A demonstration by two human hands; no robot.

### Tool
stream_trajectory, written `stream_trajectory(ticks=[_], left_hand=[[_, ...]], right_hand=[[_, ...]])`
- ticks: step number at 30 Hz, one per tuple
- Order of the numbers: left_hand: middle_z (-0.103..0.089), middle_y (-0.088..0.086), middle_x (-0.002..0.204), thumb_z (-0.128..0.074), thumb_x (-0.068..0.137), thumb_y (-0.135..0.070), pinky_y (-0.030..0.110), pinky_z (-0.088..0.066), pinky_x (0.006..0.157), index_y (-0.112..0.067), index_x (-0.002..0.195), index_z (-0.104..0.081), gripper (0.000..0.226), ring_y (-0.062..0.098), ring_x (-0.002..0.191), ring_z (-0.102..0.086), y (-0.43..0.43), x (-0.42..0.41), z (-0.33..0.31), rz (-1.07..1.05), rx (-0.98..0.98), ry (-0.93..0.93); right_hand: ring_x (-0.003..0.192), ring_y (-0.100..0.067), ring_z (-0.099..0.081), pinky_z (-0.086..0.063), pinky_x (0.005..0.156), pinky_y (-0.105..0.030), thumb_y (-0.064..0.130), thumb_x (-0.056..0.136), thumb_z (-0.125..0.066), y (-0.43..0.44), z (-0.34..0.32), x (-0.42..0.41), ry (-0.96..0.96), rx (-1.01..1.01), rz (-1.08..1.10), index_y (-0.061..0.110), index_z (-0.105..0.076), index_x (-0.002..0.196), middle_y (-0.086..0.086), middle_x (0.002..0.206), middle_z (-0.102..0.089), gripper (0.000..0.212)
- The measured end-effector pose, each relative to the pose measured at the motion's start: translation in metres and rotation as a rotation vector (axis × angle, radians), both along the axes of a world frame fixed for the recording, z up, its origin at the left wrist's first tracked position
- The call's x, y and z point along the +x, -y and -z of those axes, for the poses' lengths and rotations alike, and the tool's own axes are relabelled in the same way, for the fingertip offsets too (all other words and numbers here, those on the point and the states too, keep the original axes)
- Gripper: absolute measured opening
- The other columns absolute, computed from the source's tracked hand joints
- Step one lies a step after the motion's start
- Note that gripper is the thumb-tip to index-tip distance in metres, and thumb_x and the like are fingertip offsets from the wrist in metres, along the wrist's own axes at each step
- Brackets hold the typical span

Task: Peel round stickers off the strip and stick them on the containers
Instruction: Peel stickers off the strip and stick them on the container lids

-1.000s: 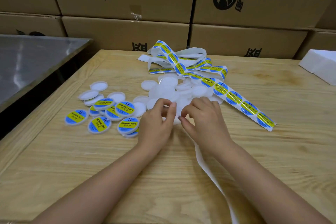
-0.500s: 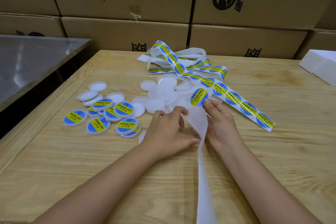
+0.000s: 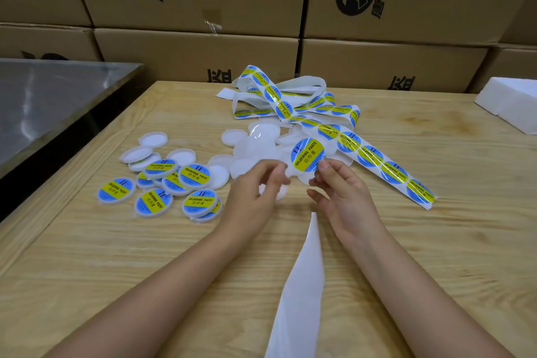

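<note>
- Worked over a wooden table [image 3: 436,241], against a wall of cardboard boxes [image 3: 197,52].
- Pinched one peeled sticker [image 3: 308,154] by its lower right edge in the right hand [image 3: 340,195], thumb and fingertip curled on it, printed face up.
- Gripped what looked like a blank white container [image 3: 300,179] by its rim in the left hand [image 3: 255,189], fingertips curled. Mostly hidden under the sticker, so could not tell whether already touching.
- Risked a crooked or creased label: held by one edge only, so liable to sag and catch the rim before being centred.
- Risked folding the glue side onto itself or onto a fingertip, spoiling it.
- Risked dragging the loose backing tail [image 3: 299,285] with the right forearm, tugging the strip [image 3: 372,155] through the unlabelled pile.
- Kept sticker and container between the two hands, at the fingertips, just above the table.
- Left the backing tail trailing toward the body, between the forearms, nearer the right wrist.
- Left the strip just beyond and outward of the right hand, tangled further off.
- Left blank containers [image 3: 255,145] just beyond the left fingertips, and labelled containers [image 3: 197,174] near, outward of the left hand.
</note>
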State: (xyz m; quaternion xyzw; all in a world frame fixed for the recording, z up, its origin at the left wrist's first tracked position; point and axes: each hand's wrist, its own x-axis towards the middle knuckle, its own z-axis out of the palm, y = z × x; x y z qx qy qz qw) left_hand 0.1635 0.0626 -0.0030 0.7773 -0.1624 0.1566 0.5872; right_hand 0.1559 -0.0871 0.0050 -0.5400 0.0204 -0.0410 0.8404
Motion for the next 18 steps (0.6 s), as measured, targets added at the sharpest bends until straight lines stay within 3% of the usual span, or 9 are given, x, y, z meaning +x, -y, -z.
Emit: stream_trajectory(ticks=[2, 4, 8, 10, 14, 17, 18], left_hand=[[-0.068, -0.018, 0.077, -0.058, 0.09, -0.028, 0.015, -0.044, 0.072, -0.028, 0.089, -0.064, 0.007, -0.001, 0.074, -0.059, -0.002, 0.003, -0.005, 0.04, -0.12, -0.065], [-0.068, -0.019, 0.073, -0.064, 0.086, -0.016, 0.017, -0.046, 0.073, -0.028, 0.083, -0.065, 0.012, 0.0, 0.072, -0.06, -0.004, 0.005, -0.008, 0.041, -0.181, -0.093], [-0.066, -0.013, 0.063, -0.067, 0.081, -0.002, 0.012, -0.046, 0.061, -0.017, 0.079, -0.06, 0.016, 0.001, 0.058, -0.058, -0.009, 0.009, -0.011, 0.067, -0.368, -0.174], [-0.065, -0.013, 0.063, -0.069, 0.08, -0.002, 0.013, -0.046, 0.061, -0.018, 0.076, -0.061, 0.018, 0.002, 0.059, -0.057, -0.01, 0.01, -0.01, 0.034, -0.343, -0.146], [-0.063, -0.02, 0.065, -0.071, 0.079, -0.007, 0.014, -0.044, 0.063, -0.027, 0.072, -0.06, 0.024, 0.0, 0.062, -0.055, -0.006, 0.008, -0.005, -0.02, -0.125, -0.033], [-0.062, -0.024, 0.067, -0.07, 0.08, -0.007, 0.012, -0.042, 0.065, -0.029, 0.073, -0.058, 0.026, -0.004, 0.063, -0.053, -0.011, 0.01, -0.006, -0.053, -0.067, 0.037], [-0.062, -0.023, 0.068, -0.07, 0.08, -0.007, 0.011, -0.042, 0.065, -0.029, 0.073, -0.058, 0.025, -0.005, 0.063, -0.053, -0.013, 0.01, -0.007, -0.035, -0.049, 0.038]], right_hand=[[0.07, -0.007, -0.054, -0.046, 0.067, -0.022, 0.03, 0.07, -0.066, -0.003, -0.001, -0.003, 0.021, -0.092, -0.008, 0.023, -0.068, 0.072, 0.008, 0.071, -0.061, 0.008], [0.072, -0.007, -0.054, -0.044, 0.07, -0.023, 0.029, 0.07, -0.067, -0.006, -0.001, -0.004, 0.024, -0.167, -0.007, 0.021, -0.069, 0.077, 0.008, 0.075, -0.062, 0.011], [0.07, 0.003, -0.059, -0.045, 0.067, -0.014, 0.018, 0.08, -0.069, -0.008, 0.001, -0.003, 0.046, -0.3, 0.033, 0.022, -0.072, 0.078, 0.016, 0.073, -0.068, 0.006], [0.074, 0.006, -0.063, -0.045, 0.065, -0.008, 0.016, 0.08, -0.071, -0.008, 0.003, -0.003, 0.054, -0.34, 0.083, 0.023, -0.073, 0.077, 0.015, 0.077, -0.072, 0.008], [0.085, -0.007, -0.061, -0.045, 0.075, -0.018, 0.034, 0.074, -0.077, -0.012, 0.009, -0.003, 0.014, -0.587, 0.29, 0.032, -0.072, 0.076, 0.008, 0.091, -0.064, 0.005], [0.088, -0.005, -0.055, -0.039, 0.071, -0.008, 0.042, 0.071, -0.077, -0.01, 0.01, 0.0, -0.008, -0.719, 0.354, 0.034, -0.064, 0.105, 0.009, 0.102, -0.05, 0.037], [0.089, -0.005, -0.054, -0.039, 0.073, -0.009, 0.039, 0.072, -0.076, -0.009, 0.009, 0.0, 0.012, -0.702, 0.348, 0.035, -0.063, 0.107, 0.009, 0.103, -0.05, 0.038]])
